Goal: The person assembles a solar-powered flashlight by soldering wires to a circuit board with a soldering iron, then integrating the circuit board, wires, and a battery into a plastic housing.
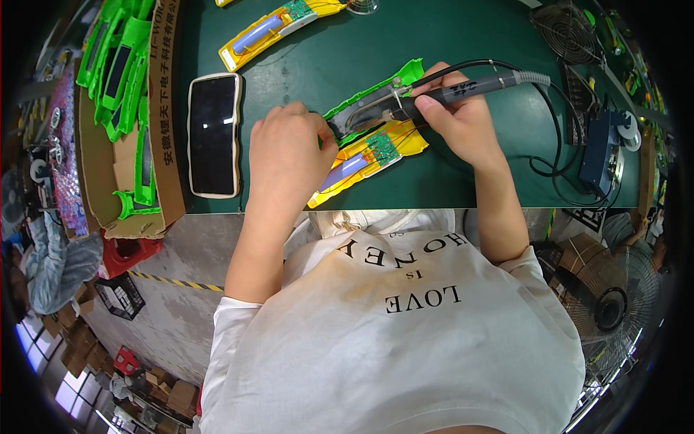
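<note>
My right hand (466,119) grips a soldering iron (473,88) with a dark handle and a metal feed bracket. Its tip points down-left over a long green plastic shell (410,73) with a grey inner side. My left hand (289,155) is closed at the shell's left end, thumb and fingers pinched together; what sits between them is hidden. Just in front of the green shell lies a yellow shell (415,142), holding a green circuit board (383,147) and a purple cylindrical battery (344,171). Thin wires run from the board beside the iron.
A dark-screened phone (215,135) lies left of my left hand. Farther left, a cardboard box (165,108) holds several green shells (130,65). Another yellow shell (230,58) with battery and board lies at the back. A blue soldering unit (598,155), black cable (557,134) and small fan (566,32) stand right.
</note>
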A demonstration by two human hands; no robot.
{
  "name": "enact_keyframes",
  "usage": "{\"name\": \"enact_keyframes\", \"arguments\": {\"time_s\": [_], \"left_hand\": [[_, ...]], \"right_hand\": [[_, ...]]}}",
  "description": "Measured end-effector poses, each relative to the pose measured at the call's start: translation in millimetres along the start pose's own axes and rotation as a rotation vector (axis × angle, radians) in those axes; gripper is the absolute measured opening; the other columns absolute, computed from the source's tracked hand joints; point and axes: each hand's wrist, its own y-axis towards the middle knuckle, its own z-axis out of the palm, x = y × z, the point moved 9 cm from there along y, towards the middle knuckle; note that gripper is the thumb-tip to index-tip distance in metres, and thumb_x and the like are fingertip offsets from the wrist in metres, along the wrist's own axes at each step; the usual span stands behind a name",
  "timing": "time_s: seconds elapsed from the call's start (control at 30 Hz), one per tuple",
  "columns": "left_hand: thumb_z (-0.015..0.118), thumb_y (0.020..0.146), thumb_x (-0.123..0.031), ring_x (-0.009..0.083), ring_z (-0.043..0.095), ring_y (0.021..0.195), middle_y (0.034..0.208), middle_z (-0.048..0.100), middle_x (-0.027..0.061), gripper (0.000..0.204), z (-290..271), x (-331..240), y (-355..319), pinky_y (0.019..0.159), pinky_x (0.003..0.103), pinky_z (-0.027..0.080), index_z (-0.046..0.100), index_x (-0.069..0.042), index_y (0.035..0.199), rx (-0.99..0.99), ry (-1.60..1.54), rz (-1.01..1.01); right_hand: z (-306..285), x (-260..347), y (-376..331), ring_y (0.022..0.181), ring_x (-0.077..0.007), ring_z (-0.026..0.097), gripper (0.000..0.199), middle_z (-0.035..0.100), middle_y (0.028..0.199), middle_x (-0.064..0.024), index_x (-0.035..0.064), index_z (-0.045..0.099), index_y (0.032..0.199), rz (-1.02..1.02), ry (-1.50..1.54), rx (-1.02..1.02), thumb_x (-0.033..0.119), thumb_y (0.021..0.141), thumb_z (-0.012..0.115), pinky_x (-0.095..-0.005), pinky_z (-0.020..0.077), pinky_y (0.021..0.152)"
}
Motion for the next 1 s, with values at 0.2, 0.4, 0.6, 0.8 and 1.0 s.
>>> {"name": "enact_keyframes", "arguments": {"time_s": [0.2,0.4,0.6,0.8,1.0], "left_hand": [[0.062,0.061,-0.008,0.0245,0.053,0.072,0.069,0.054,0.0085,0.004,0.2,-1.2,0.0,0.063,0.037,0.040,0.064,-0.005,0.063,-0.005,0.009,0.009],[0.062,0.061,-0.008,0.0247,0.053,0.072,0.070,0.055,0.0088,0.003,-0.5,-1.2,0.3,0.063,0.036,0.041,0.063,-0.005,0.063,-0.008,0.016,0.010],[0.062,0.062,-0.007,0.0246,0.053,0.072,0.071,0.055,0.0088,0.003,-1.8,-1.2,-0.2,0.063,0.036,0.041,0.064,-0.005,0.063,-0.005,0.018,0.000],[0.065,0.067,-0.012,0.0245,0.053,0.069,0.068,0.054,0.0095,0.007,-15.9,-9.6,-8.9,0.063,0.035,0.043,0.064,-0.005,0.068,-0.071,0.022,-0.008],[0.066,0.069,-0.012,0.0250,0.054,0.072,0.075,0.058,0.0087,0.012,-19.1,-20.6,-17.8,0.065,0.035,0.042,0.062,-0.004,0.077,-0.152,-0.209,0.035]], "right_hand": [[-18.2,6.5,-3.1,0.067,-0.0042,0.047,0.014,0.052,0.075,-0.0005,0.0005,0.053,0.089,-0.001,0.145,-0.102,0.009,0.079,0.058,-0.0190,0.0383,0.058],[-31.5,0.5,-3.6,0.063,-0.0033,0.045,0.013,0.052,0.074,0.0003,0.0002,0.053,0.090,-0.006,0.213,-0.164,0.010,0.081,0.056,-0.0181,0.0357,0.055],[-31.0,3.6,-2.6,0.056,-0.0026,0.039,0.013,0.047,0.066,0.0018,-0.0001,0.053,0.090,0.001,0.230,-0.188,0.010,0.082,0.055,-0.0178,0.0325,0.051],[-43.6,-7.7,15.4,0.053,-0.0039,0.036,0.015,0.042,0.059,0.0021,0.0004,0.050,0.090,-0.098,0.397,-0.345,0.013,0.083,0.054,-0.0208,0.0408,0.061],[-36.1,-25.6,14.3,0.052,-0.0034,0.034,0.012,0.039,0.058,0.0033,0.0049,0.049,0.090,0.012,0.493,-0.332,0.016,0.085,0.052,-0.0219,0.0427,0.065]]}}
